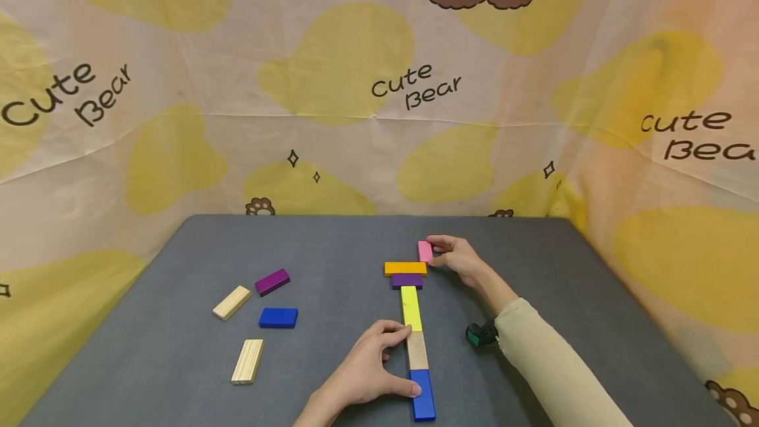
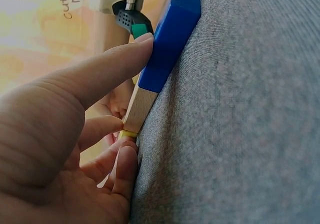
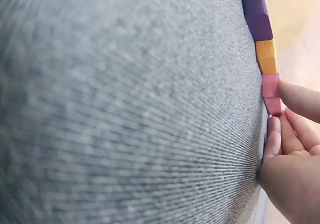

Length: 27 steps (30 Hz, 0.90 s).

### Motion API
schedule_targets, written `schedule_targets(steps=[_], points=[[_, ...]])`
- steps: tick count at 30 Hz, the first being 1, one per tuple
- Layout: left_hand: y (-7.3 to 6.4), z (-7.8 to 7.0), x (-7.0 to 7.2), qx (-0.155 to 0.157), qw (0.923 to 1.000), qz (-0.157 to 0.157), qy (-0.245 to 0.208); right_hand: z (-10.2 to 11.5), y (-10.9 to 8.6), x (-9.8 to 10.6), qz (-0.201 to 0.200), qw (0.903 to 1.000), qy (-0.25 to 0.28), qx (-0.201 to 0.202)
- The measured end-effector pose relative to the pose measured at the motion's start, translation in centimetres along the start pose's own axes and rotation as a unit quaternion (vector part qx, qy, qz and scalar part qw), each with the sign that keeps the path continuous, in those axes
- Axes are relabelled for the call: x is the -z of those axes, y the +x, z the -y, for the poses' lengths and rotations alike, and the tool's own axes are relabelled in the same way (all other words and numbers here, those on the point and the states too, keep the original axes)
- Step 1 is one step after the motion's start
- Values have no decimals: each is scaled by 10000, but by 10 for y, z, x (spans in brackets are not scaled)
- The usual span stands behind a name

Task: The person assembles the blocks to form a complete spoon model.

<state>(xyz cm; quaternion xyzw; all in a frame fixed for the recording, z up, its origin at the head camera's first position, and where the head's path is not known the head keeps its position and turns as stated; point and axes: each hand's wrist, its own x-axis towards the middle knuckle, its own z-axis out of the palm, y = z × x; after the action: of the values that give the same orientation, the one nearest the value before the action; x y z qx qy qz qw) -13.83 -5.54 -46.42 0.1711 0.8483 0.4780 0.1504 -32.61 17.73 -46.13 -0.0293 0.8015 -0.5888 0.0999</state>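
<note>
A line of wooden blocks runs away from me: a blue block (image 1: 423, 395), a plain wood block (image 1: 418, 350) and a yellow block (image 1: 410, 308) lie lengthwise, then a purple block (image 1: 406, 281) and an orange block (image 1: 406, 269) crosswise. At the far end, my right hand (image 1: 460, 259) pinches a pink block (image 1: 424, 251) between thumb and fingers, beside the orange block's right end. My left hand (image 1: 373, 364) touches the line from the left, its thumb on the near blue block (image 2: 175, 34) and its index fingertip at the seam between yellow and plain wood.
To the left lie loose blocks: a magenta-purple one (image 1: 273, 283), a second blue one (image 1: 279, 318), and two plain wood ones, one farther (image 1: 232, 302) and one nearer (image 1: 248, 361). A patterned cloth (image 1: 367, 150) hangs behind the grey table (image 1: 178, 269). A black-and-green device (image 1: 481, 334) sits at the right wrist.
</note>
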Motion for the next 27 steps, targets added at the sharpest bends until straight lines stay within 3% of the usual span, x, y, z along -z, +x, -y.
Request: schedule_targets(steps=[27], points=[[-2, -2, 1, -28, 10000, 59, -5, -2, 0, -3, -52, 9999, 108, -30]])
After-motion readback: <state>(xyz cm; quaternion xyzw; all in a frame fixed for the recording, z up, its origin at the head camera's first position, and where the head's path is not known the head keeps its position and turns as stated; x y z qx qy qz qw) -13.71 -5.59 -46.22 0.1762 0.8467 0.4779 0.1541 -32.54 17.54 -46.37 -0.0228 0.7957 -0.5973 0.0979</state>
